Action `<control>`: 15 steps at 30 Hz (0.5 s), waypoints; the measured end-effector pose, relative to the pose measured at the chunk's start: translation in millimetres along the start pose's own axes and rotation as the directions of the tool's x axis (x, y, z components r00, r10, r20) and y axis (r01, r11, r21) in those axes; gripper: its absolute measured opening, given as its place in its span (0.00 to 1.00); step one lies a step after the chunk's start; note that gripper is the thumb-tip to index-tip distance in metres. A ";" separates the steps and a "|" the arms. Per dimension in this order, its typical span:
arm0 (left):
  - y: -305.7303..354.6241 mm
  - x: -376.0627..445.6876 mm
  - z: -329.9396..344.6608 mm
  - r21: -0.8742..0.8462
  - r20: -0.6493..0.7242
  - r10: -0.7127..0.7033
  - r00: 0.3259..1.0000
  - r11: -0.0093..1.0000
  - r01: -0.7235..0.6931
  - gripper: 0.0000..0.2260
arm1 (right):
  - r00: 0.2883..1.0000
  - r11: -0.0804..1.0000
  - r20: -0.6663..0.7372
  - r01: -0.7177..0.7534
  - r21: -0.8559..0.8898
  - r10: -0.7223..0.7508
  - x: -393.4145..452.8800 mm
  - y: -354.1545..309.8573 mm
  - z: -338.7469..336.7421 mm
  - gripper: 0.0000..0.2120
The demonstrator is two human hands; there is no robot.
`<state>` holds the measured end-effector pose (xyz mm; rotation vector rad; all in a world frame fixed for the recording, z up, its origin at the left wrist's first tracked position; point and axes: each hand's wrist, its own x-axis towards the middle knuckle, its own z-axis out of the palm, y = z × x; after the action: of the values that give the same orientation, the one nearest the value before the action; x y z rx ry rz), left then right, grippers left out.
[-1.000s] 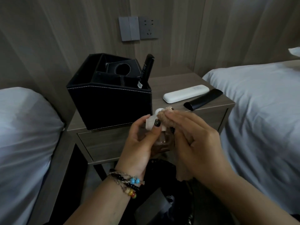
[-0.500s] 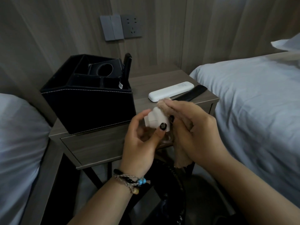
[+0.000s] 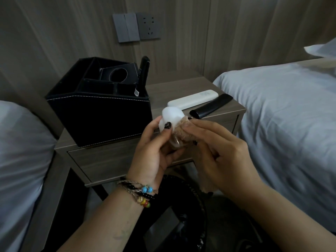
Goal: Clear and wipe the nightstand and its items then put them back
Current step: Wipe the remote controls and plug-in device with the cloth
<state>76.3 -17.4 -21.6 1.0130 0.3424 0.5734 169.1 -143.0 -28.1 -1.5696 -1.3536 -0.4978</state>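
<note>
My left hand (image 3: pixel 154 151) grips a small clear bottle with a white cap (image 3: pixel 171 117) in front of the wooden nightstand (image 3: pixel 112 160). My right hand (image 3: pixel 221 157) presses a tan cloth (image 3: pixel 183 130) against the bottle's neck, and the cloth's tail hangs below the hand. On the nightstand top stand a black leather organizer box (image 3: pixel 109 117) with a black remote (image 3: pixel 143 71) upright in it, a white remote (image 3: pixel 194 99) and a black remote (image 3: pixel 211 108) lying flat at the right.
White beds flank the nightstand, left (image 3: pixel 20 151) and right (image 3: pixel 291 124). A switch and socket plate (image 3: pixel 136 27) sit on the wooden wall behind. A black bin with a liner (image 3: pixel 181 224) stands on the floor below my hands.
The bottle has been turned so its white cap shows more, and the cloth has shifted from the cap down to the neck. The view has moved slightly.
</note>
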 end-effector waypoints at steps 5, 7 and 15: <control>-7.3 -5.9 4.5 -0.051 0.002 -0.018 1.000 0.999 0.018 0.24 | 0.995 0.991 -0.012 -0.100 0.088 0.102 4.2 5.0 -2.6 0.20; -5.9 -6.7 5.6 -0.021 -0.033 0.045 0.998 0.999 -0.045 0.26 | 0.987 0.975 -0.010 -0.159 0.157 0.163 4.9 1.7 -1.8 0.20; -2.6 -7.1 1.7 0.323 0.004 0.461 0.888 0.839 -0.437 0.24 | 0.836 0.692 0.170 -0.531 0.488 0.522 12.9 -11.2 -2.7 0.22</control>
<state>72.3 -23.9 -22.9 1.4011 0.2640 1.0084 163.5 -139.6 -12.1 -1.4058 -0.8689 0.2367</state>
